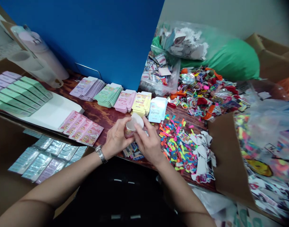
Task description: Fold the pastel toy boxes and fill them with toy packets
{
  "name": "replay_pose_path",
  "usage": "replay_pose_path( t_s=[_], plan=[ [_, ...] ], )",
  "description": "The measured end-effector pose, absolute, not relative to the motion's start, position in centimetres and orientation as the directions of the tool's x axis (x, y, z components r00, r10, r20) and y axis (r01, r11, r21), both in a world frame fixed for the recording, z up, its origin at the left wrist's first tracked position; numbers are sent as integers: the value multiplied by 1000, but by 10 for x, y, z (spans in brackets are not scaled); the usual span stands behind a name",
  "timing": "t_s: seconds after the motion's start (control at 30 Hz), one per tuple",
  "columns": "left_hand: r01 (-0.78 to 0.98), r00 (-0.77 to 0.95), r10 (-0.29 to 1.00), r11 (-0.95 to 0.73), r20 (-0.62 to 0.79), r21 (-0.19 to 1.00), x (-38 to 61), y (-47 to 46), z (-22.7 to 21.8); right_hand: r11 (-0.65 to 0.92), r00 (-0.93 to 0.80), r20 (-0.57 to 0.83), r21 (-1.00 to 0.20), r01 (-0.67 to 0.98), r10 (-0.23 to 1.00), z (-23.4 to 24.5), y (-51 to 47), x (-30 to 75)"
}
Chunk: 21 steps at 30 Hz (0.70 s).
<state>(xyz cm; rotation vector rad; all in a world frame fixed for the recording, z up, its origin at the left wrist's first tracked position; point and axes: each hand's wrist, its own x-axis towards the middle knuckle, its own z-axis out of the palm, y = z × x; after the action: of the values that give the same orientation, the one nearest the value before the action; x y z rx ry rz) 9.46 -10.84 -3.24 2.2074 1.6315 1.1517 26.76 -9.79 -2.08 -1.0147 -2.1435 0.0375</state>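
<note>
My left hand point(116, 138), with a metal watch on its wrist, is wrapped round a small pale box point(133, 123) with a cartoon print, its flap standing open. My right hand point(149, 142) pinches the same box from the right, fingers at its open flap. Both hands hover over the front edge of a dark wooden table point(104, 115). Under them lies a small stack of printed cards point(133, 150). Just beyond the box sit fanned stacks of flat boxes: purple point(87, 87), green point(108, 94), pink point(125, 100), yellow point(141, 103) and light blue point(157, 109).
Several pink flat packs point(81, 127) lie left of my hands, with green and purple ones point(19, 93) on a white sheet. Colourful balloons point(176, 142) and stickers point(202, 157) lie right. Behind are hair ties point(201, 91), plastic bags, a green sack point(229, 60), cardboard boxes and a blue wall.
</note>
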Motion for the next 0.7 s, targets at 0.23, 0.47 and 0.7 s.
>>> replay_pose_path(
  t_s=[0.23, 0.47, 0.7],
  plan=[
    [747, 236, 797, -515, 557, 420, 90, -109, -36, 487, -286, 403, -797, 356, 869, -11, -102, 266],
    [794, 282, 805, -502, 522, 344, 91, -110, -36, 150, -202, 127, -983, 106, 971, -10, -87, 263],
    [830, 280, 832, -460, 479, 314, 93, -109, -34, 266, -250, 196, -921, 285, 948, 4, -86, 266]
  ],
)
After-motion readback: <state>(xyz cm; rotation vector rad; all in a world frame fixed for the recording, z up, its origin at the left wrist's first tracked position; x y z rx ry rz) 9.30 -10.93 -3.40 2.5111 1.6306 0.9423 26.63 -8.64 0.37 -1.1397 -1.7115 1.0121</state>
